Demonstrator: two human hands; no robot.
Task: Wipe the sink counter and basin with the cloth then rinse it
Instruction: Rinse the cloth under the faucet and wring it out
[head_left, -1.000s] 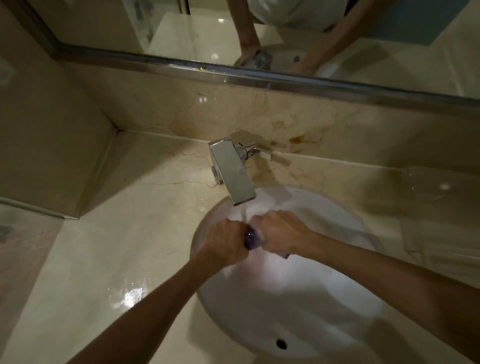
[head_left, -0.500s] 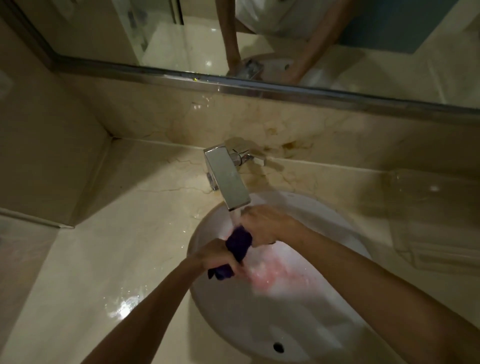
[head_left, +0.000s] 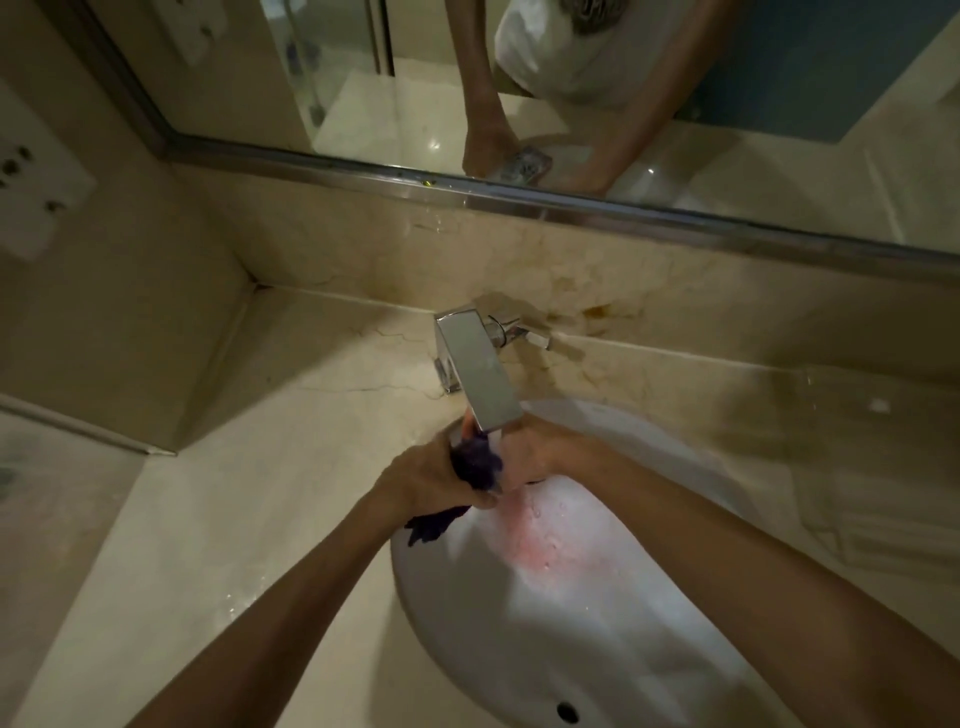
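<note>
Both hands are bunching the dark purple cloth (head_left: 475, 462) right under the faucet (head_left: 478, 374) spout, left hand (head_left: 431, 475) and right hand (head_left: 530, 454) each keeping a tight grip on it, probably so the pinkish runoff is landing in the basin (head_left: 597, 623), not the worktop (head_left: 208, 519).

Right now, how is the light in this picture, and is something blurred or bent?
Head view: dim, warm light; a bright patch glares on the basin; the hands and purple cloth are slightly soft; the wide lens bends the mirror frame.
</note>
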